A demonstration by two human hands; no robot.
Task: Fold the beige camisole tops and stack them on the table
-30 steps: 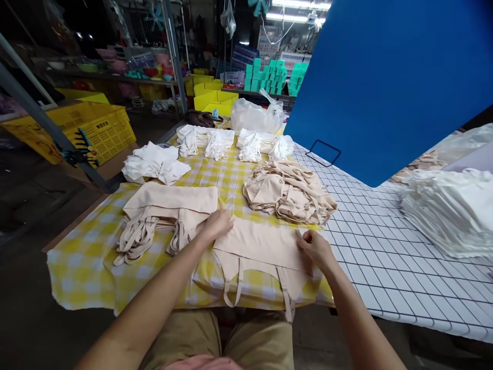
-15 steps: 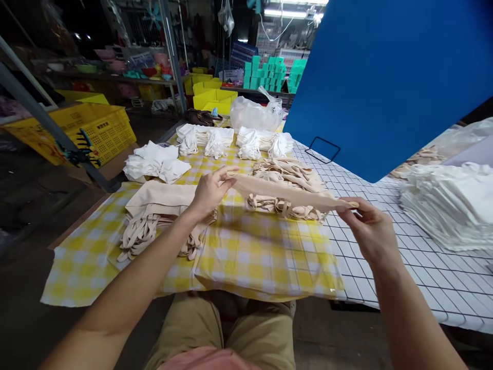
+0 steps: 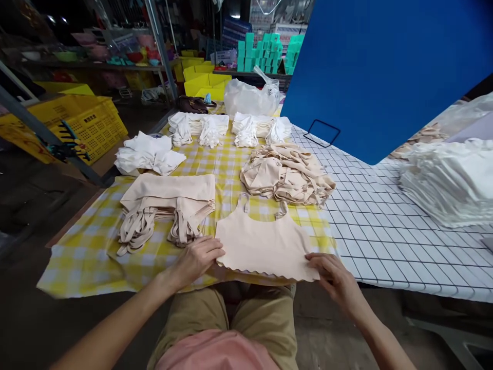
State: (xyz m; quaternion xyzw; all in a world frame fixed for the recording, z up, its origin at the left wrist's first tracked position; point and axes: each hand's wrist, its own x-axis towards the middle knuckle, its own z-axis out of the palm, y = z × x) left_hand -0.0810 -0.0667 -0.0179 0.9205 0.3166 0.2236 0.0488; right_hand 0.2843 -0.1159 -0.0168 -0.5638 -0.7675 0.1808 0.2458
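Both hands held a beige top (image 3: 265, 246) flat at the near edge of the desk (image 3: 385, 231).

The left hand (image 3: 198, 259) pinched the top's lower left corner, fingers (image 3: 211, 245) pressed together on the cloth; the right hand (image 3: 334, 277) pinched the lower right corner the same way — scalloped hem toward the person, straps pointing away. Beyond the left fingers lay a folded beige stack (image 3: 165, 205) on the yellow checked cloth (image 3: 92, 246); beyond the right fingers — a loose beige heap (image 3: 287, 174).

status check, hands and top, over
Left hand and right hand pinch hem corners of beige top. Top flat on checked cloth, straps away. Folded beige stack beside, apart.
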